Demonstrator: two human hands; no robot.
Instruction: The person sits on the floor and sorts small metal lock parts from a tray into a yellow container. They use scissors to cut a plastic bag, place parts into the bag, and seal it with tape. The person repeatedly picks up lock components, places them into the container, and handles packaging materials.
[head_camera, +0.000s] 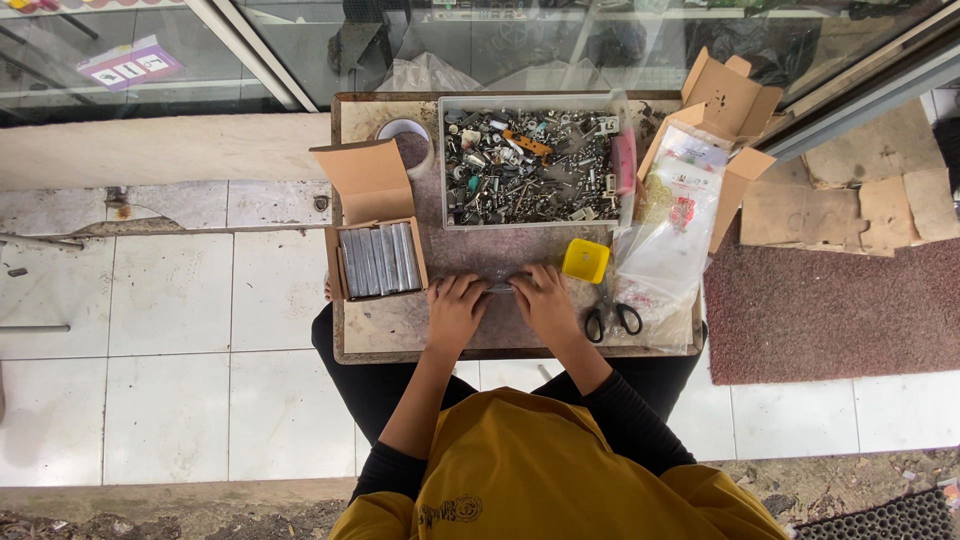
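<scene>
In the head view, the left hand (455, 308) and right hand (545, 303) rest on the counter (400, 325), fingers curled together onto a small clear packet (501, 287) lying between them near the front edge. Just beside are a yellow box (585, 260), black-handled scissors (612, 320), an open carton of silvery packets (378, 259) and a tray of mixed metal hardware (530, 165).

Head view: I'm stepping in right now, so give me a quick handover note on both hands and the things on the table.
Left hand and right hand together press a small clear plastic packet flat on the worn table.
Open cardboard box of grey metal bars lies left; clear tray of mixed metal hardware behind; yellow plastic cup and black-handled scissors right.
Packet contents not discernible.
</scene>
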